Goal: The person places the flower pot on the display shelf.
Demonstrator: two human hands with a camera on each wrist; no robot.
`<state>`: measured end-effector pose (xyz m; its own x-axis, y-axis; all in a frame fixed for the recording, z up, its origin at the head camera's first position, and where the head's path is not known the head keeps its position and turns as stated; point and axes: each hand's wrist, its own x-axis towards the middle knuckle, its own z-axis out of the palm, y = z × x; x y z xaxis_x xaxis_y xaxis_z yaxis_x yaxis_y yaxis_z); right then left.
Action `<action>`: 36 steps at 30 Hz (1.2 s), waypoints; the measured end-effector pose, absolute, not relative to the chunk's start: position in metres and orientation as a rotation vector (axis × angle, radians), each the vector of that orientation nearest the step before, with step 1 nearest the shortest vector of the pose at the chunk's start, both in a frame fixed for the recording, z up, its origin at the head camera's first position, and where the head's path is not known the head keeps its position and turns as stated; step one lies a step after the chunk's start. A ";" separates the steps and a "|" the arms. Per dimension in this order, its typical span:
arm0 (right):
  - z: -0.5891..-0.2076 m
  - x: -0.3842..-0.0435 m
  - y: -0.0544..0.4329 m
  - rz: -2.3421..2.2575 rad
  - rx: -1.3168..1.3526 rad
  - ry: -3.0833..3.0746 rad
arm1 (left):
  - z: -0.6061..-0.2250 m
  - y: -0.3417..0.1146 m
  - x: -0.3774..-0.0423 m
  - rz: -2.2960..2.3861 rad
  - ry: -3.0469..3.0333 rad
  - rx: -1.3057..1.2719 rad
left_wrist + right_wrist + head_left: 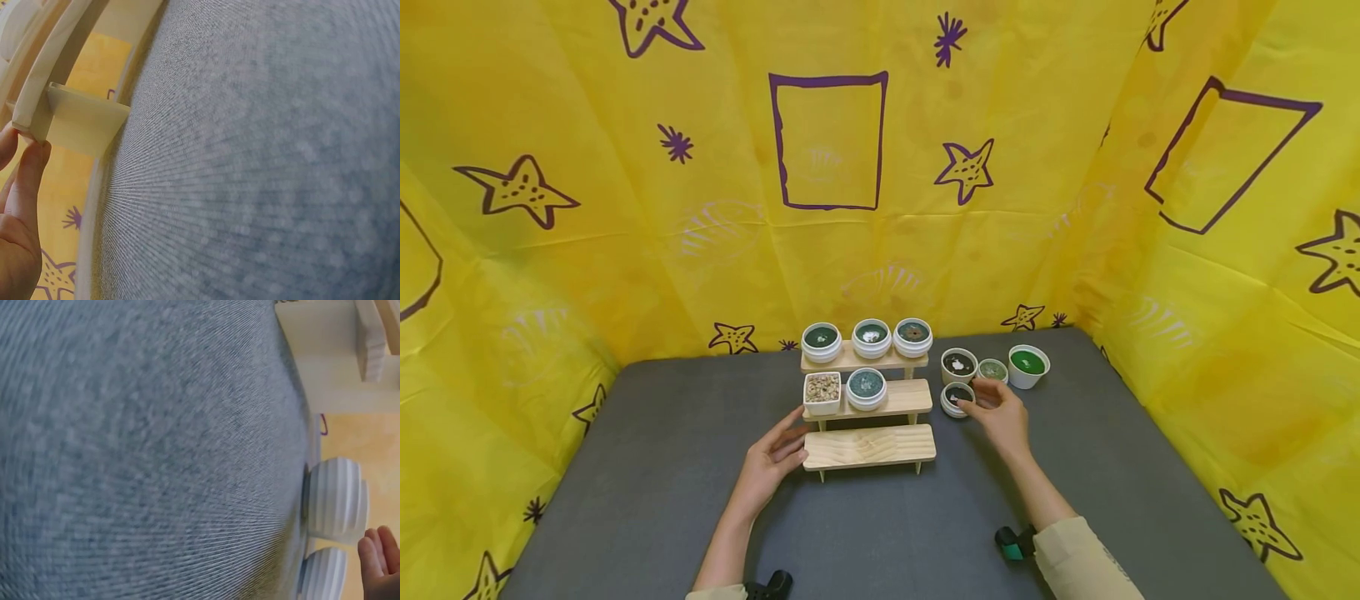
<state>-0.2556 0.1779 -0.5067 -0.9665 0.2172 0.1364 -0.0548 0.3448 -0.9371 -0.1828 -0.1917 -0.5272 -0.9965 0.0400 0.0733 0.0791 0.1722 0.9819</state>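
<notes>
My left hand (769, 467) pinches the left end of the wooden tiered stand (871, 446) at its lowest step. In the left wrist view the thumb and fingers (30, 169) meet at the board's corner. To the right of the stand, my right hand (1003, 417) is at a small white ridged pot (957, 400) with dark contents. Its thumb overlaps the rim in the head view. In the right wrist view the fingertips (369, 550) are beside the ridged pot (334, 497), loosely bent.
Several filled pots stand on the upper steps, including a square one with pebbly bits (822, 392) and a teal one (867, 388). Behind my right hand are a dark-filled cup (958, 365), a pale green pot (992, 370) and a bright green cup (1028, 367). Yellow cloth (820, 275) surrounds the grey table (685, 467).
</notes>
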 end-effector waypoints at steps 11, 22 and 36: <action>-0.517 -0.262 0.182 1.581 -0.221 -2.497 | -0.527 -0.191 -0.182 -1.996 -2.370 -0.130; -0.519 -0.267 0.179 1.545 -0.242 -2.606 | -0.527 -0.192 -0.182 -1.994 -2.368 -0.145; -0.527 -0.275 0.175 1.423 -0.229 -2.688 | -0.529 -0.193 -0.184 -1.987 -2.372 -0.164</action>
<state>-0.2746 0.1745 -0.5274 -0.9846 0.1746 0.0105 0.0895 0.5546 -0.8273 -0.1836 -0.1925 -0.5286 -0.9935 0.0535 0.1007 0.1085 0.1722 0.9791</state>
